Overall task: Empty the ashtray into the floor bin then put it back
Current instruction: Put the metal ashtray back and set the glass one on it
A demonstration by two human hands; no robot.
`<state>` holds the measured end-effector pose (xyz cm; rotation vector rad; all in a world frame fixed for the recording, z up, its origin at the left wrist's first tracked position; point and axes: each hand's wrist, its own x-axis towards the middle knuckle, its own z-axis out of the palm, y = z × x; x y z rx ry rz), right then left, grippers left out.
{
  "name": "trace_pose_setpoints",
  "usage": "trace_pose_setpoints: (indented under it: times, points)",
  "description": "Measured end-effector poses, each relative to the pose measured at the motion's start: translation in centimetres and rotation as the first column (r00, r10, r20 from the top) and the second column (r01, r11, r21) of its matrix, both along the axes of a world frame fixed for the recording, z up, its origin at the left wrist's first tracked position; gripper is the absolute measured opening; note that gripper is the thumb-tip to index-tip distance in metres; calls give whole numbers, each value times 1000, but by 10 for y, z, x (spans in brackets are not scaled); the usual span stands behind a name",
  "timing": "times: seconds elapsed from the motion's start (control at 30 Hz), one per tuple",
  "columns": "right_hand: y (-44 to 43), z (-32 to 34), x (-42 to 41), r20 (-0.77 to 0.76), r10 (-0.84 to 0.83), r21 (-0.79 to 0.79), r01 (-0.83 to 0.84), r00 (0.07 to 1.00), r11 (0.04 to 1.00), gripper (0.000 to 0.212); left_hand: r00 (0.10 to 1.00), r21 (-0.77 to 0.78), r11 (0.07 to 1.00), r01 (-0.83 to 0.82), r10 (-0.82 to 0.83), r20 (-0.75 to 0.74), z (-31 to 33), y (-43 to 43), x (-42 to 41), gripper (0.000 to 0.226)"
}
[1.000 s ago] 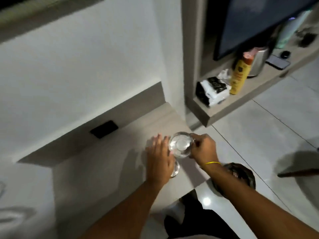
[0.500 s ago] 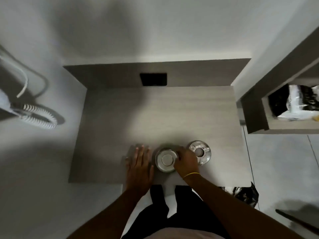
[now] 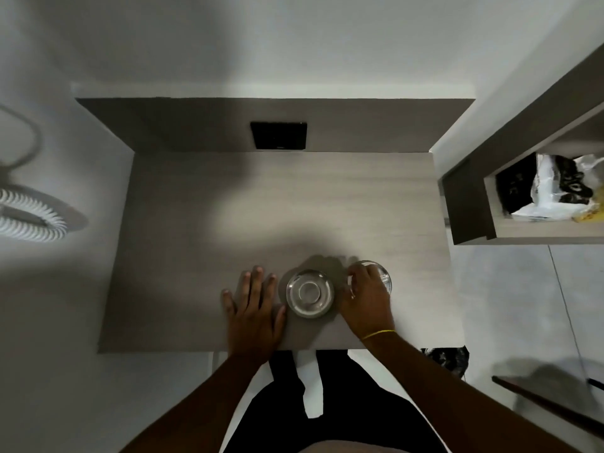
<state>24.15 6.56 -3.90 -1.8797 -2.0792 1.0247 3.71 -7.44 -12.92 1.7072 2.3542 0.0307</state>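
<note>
The wood-grain bench (image 3: 228, 197) fills the middle of the view, set into a corner of pale walls, with a raised back panel carrying a black wall plate (image 3: 278, 135). To the right, a lower open shelf (image 3: 539, 232) holds a black-and-white plastic bag (image 3: 552, 188) and the edge of something yellow. Pale floor tiles (image 3: 523, 305) run below the shelf, and a dark floor bin lined with a black bag (image 3: 447, 358) peeks out under the bench's right front corner. A white coiled cord (image 3: 29, 217) hangs on the left wall.

The left hand (image 3: 253, 308) lies flat on the bench near its front edge, fingers spread, palm down, holding nothing. Just beside its thumb sits a round glass ashtray (image 3: 310, 293), upright on the bench, apart from both hands. The right hand (image 3: 366, 299), a thin yellow band (image 3: 377, 334) at the wrist, curls over a second round glass dish (image 3: 382, 273) behind and right of the ashtray; its fingers rest on the rim, though whether they actually grip it cannot be told.
</note>
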Motion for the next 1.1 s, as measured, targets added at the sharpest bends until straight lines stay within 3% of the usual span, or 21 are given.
trace_pose_setpoints:
  times: [0.07,0.13,0.5,0.63,0.73,0.93,1.1]
  points:
    - [4,4,9,161,94,49,-103,982,993,41,1000,3,1000,-2,2,-3,-1,0,0,75]
    - [3,6,14,301,173,-15,-177,938,984,61,1000,8,1000,-2,2,-5,-2,-1,0,76]
    - [15,5,24,415,345,-112,-329,842,938,92,1000,59,998,10,-8,-28,-11,-3,-2,78]
    - [6,11,22,280,194,-69,-182,940,981,91,1000,57,998,6,-5,-24,-11,-3,-2,77]
    - [-6,18,3,184,219,-31,-217,958,976,91,1000,53,999,4,-3,-21,-9,-3,-2,78]
    - [-28,19,-53,271,448,-34,-456,852,889,86,1000,25,1000,5,-5,-15,-9,-2,-2,79]
    - [-29,7,-65,342,530,-41,-552,776,833,87,999,14,1000,19,-18,-46,-9,-2,-2,80]
